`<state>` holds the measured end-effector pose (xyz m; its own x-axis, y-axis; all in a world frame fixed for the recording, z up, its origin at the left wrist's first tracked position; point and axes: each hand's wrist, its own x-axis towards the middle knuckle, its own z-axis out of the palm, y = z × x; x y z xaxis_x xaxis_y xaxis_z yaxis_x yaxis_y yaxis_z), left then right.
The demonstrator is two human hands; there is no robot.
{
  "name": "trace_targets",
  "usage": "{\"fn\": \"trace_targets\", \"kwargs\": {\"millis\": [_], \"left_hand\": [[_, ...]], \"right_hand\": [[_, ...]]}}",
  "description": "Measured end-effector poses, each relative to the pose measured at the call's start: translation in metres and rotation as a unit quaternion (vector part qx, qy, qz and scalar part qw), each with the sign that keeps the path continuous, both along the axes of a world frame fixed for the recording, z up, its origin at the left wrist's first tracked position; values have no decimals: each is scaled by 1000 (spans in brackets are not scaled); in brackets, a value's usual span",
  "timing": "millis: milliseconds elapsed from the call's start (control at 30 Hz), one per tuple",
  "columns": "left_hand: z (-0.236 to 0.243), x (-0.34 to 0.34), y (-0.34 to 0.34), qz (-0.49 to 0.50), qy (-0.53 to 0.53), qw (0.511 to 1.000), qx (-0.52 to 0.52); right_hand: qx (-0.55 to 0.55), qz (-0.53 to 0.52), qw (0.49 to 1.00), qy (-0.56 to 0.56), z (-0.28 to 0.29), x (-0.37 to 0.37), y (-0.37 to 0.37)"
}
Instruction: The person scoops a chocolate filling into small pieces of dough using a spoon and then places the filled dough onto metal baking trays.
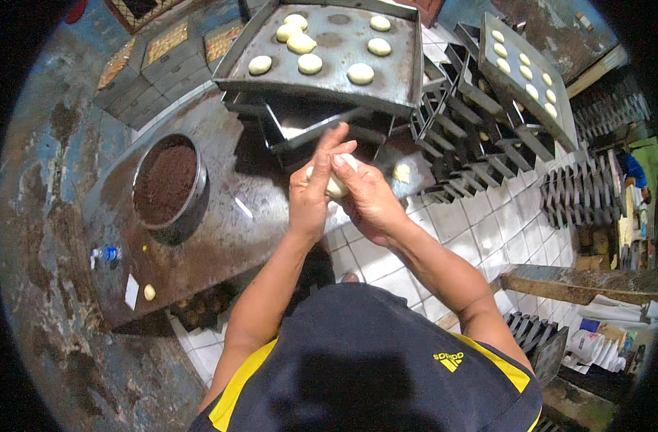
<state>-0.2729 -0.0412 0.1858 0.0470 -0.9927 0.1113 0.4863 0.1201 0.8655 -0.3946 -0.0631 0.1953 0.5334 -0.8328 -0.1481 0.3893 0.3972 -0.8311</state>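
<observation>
In front of my body, a pale lump of dough [335, 189] is pressed between my two hands. My left hand [309, 205] cups it from the left, fingers pointing away from me. From the right, my right hand [374, 200] closes over it with the thumb and fingers, hiding much of the dough. Beyond my hands, a dark metal tray [336, 52] bears several round dough balls [360, 73], some touching at its far left. To my left stands a deep metal pot [201, 176] filled with dark brown crumbly filling [165, 180].
The tray rests on other trays above a worn metal table [228, 162]. At right, stacked trays [458, 137] carry a tilted tray [488, 61] of dough balls. A small dough piece [150, 292] and white card [132, 291] lie near the table's left corner. A person in blue [633, 170] is far right.
</observation>
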Motion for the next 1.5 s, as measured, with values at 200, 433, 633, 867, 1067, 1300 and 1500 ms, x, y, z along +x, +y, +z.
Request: {"fn": "trace_targets", "kwargs": {"millis": [200, 433, 633, 867, 1067, 1300, 1500], "left_hand": [[14, 62, -65, 68, -38, 992, -100], [3, 180, -94, 153, -147, 976, -42], [-8, 237, -108, 199, -239, 950, -6], [-3, 241, -139, 151, -254, 954, -45], [5, 234, -119, 229, -281, 930, -67], [18, 178, -81, 297, -295, 906, -61], [22, 88, -77, 364, -146, 911, -127]], "right_hand": [[-237, 24, 950, 201, 40, 32, -197], [-550, 73, 513, 655, -13, 72, -409], [-558, 113, 577, 585, -34, 75, -439], [-313, 124, 827, 450, -15, 94, -450], [-389, 77, 735, 550, 1, 112, -449], [-581, 68, 495, 642, 24, 136, -397], [-613, -130, 659, 416, 78, 84, -233]]}}
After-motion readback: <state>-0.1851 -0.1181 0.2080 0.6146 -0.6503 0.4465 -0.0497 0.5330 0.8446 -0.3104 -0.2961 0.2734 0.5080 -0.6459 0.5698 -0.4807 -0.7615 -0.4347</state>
